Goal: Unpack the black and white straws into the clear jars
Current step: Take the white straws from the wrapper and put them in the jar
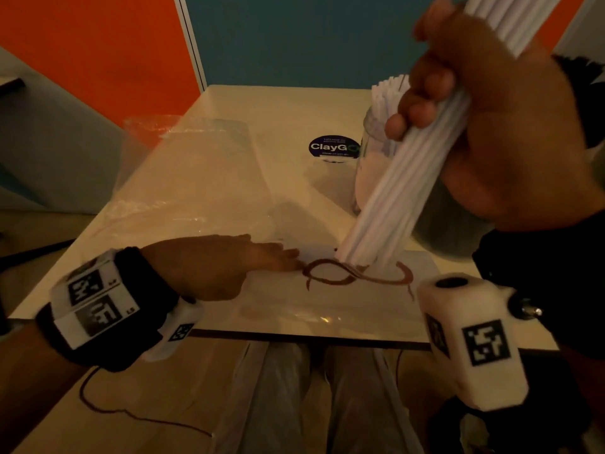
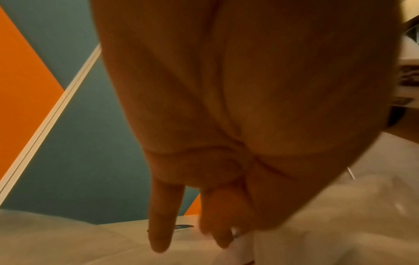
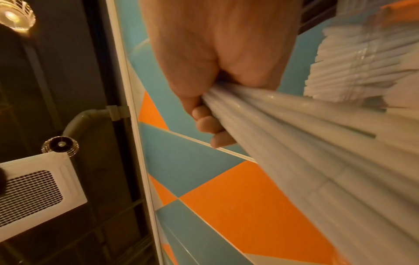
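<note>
My right hand (image 1: pixel 474 109) grips a thick bundle of white straws (image 1: pixel 393 185), tilted, with its lower ends down on the table by a clear wrapper (image 1: pixel 327 303) printed with a brown loop. In the right wrist view the right hand's (image 3: pixel 204 53) fingers curl round the bundle (image 3: pixel 317 143). My left hand (image 1: pixel 229 263) lies with straight fingers on the wrapper's left end; its fingers (image 2: pixel 158 233) point down in the left wrist view. Behind the bundle stands a clear jar (image 1: pixel 368 126) filled with white straws (image 1: pixel 388 90). A second jar (image 1: pixel 451 224) is mostly hidden behind my right hand.
A crumpled empty clear bag (image 1: pixel 196 178) covers the table's left half. A dark round ClayGo sticker (image 1: pixel 332 147) sits mid-table. The table's near edge (image 1: pixel 294 337) runs just below my hands. Orange and teal wall panels stand behind the table.
</note>
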`<control>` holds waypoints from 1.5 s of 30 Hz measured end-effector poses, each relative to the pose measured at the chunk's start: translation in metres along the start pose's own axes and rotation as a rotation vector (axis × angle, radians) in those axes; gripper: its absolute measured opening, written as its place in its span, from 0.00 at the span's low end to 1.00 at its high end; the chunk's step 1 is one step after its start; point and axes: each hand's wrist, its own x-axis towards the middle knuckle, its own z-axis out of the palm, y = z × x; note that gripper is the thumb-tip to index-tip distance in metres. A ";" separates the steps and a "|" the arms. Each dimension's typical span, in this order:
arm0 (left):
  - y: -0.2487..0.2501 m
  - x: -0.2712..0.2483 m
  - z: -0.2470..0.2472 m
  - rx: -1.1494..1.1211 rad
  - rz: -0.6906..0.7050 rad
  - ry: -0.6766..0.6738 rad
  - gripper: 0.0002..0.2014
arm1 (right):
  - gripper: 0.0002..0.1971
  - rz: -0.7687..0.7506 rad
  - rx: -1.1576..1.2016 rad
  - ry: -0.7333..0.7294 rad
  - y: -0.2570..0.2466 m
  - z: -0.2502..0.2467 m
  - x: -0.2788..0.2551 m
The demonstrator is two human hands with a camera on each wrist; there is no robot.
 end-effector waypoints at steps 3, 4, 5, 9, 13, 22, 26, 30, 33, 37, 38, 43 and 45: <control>0.006 0.002 -0.014 -0.025 -0.007 0.078 0.37 | 0.05 0.025 0.014 0.065 0.016 0.000 0.000; 0.009 0.003 -0.021 -0.069 -0.027 0.149 0.37 | 0.05 0.030 -0.004 0.079 0.022 0.000 -0.001; 0.013 0.005 -0.028 -0.107 -0.045 0.245 0.35 | 0.04 0.033 -0.042 0.087 0.029 -0.001 -0.002; 0.033 0.020 -0.046 -0.278 0.034 0.526 0.23 | 0.04 0.033 -0.257 0.056 0.054 -0.005 -0.012; 0.047 0.053 -0.041 -0.446 0.031 0.346 0.42 | 0.06 0.035 -0.366 0.064 0.075 -0.004 -0.023; 0.056 0.081 -0.037 -0.845 0.144 0.289 0.32 | 0.06 0.032 -0.113 0.215 0.074 -0.001 -0.013; 0.062 0.084 -0.044 -0.899 0.203 0.379 0.11 | 0.06 0.018 -0.062 0.230 0.070 0.004 -0.006; 0.063 0.089 -0.044 -0.843 0.197 0.498 0.10 | 0.07 0.043 -0.009 0.189 0.061 0.003 0.001; 0.069 0.093 -0.054 -0.840 0.223 0.608 0.08 | 0.13 0.000 0.005 0.171 0.046 0.002 0.010; 0.074 0.097 -0.077 -0.857 0.282 0.683 0.26 | 0.13 -0.262 -0.146 0.143 0.010 -0.007 0.032; 0.072 0.098 -0.082 -0.817 0.260 0.707 0.29 | 0.14 -0.325 -0.146 0.150 -0.001 -0.011 0.039; 0.054 0.105 -0.092 -0.444 0.214 0.930 0.08 | 0.11 -0.458 -0.035 0.263 -0.033 -0.035 0.064; 0.049 0.111 -0.092 -0.366 0.219 0.917 0.04 | 0.11 -0.467 -0.059 0.290 -0.035 -0.042 0.070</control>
